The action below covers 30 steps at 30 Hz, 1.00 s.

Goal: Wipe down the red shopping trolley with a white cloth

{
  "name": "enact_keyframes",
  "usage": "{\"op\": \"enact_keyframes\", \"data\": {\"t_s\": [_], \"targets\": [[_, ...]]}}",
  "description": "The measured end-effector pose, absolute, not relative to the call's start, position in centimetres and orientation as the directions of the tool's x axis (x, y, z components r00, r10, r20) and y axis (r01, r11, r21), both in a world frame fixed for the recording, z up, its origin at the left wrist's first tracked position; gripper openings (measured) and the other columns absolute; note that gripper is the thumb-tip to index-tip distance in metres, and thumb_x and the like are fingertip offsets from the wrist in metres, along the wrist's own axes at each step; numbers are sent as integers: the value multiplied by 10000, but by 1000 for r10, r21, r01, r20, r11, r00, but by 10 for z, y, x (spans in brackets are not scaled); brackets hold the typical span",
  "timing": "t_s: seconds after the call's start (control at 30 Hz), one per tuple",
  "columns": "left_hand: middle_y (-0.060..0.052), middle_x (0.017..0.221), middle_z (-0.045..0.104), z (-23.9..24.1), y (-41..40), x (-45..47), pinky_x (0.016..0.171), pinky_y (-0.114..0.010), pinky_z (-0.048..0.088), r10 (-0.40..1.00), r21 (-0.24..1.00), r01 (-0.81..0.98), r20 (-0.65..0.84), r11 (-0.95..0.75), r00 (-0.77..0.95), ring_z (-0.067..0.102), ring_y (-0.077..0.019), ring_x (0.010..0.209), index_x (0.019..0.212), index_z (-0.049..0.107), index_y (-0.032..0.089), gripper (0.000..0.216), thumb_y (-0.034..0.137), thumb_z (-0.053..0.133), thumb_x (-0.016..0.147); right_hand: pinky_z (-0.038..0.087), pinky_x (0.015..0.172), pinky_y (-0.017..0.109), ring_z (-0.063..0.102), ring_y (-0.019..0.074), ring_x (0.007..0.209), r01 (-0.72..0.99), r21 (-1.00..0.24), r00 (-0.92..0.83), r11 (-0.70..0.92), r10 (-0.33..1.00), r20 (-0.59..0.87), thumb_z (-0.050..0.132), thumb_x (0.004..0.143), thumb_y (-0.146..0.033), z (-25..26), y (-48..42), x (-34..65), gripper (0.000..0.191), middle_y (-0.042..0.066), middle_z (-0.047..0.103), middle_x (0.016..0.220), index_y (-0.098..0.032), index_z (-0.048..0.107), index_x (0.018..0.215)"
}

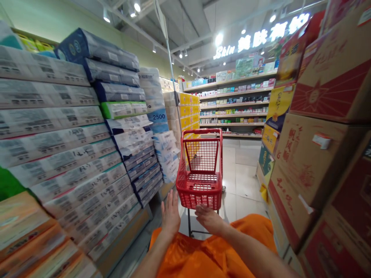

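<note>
A red plastic shopping cart [199, 197] stands upright in the aisle in front of me, its grid panel and top bar on the far side. My left hand [171, 213] is raised beside the cart's lower left corner, palm turned inward and fingers stretched upward. Nothing is in it. Just below the basket's near face, my right hand [209, 220] reaches inward with its fingers extended and no object visible in it. Whether its fingertips touch the basket I cannot tell. Orange clothing [199, 258] shows beneath both forearms.
Tall stacks of wrapped paper packs [72, 150] line the left side. Cardboard boxes [315, 154] are piled high on the right. Shelves of small packaged goods [234, 104] stand at the back. Tiled floor [243, 179] runs between the stacks.
</note>
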<state>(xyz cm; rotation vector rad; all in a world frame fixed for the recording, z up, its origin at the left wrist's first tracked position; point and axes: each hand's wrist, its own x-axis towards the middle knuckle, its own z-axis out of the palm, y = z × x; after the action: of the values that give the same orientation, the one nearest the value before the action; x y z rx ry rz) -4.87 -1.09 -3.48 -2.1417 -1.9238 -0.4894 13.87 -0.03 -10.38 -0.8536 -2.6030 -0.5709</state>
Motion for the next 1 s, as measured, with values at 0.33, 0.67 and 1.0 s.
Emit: {"op": "enact_keyframes", "data": {"t_s": [0.33,0.67,1.0], "targets": [[-33,1328,416,-20,-23,-35,1031,-528,135,940,108,959,254,-262,228,275,-201,1271,645,591,202,270,36,383,690,269,1030,374,407,172,1174,641,290,-730,710,446,518,374,870,-142,-88,-11,164,273,51,608,1076,-161,592,1033],[7,1313,435,-16,-20,-33,1030,-560,75,903,93,939,319,-331,286,206,-239,1296,639,568,202,223,56,413,704,195,1062,421,287,199,1253,627,337,-727,702,372,577,372,872,-137,-62,-2,165,304,48,520,1216,-154,532,1130],[34,1124,604,-16,-24,-36,1026,-572,27,917,166,926,277,-340,287,246,-241,1279,612,564,209,241,45,407,692,158,1066,440,286,193,1254,641,302,-722,705,422,548,393,868,-151,-80,-14,177,301,37,501,1239,-195,530,1133]]}}
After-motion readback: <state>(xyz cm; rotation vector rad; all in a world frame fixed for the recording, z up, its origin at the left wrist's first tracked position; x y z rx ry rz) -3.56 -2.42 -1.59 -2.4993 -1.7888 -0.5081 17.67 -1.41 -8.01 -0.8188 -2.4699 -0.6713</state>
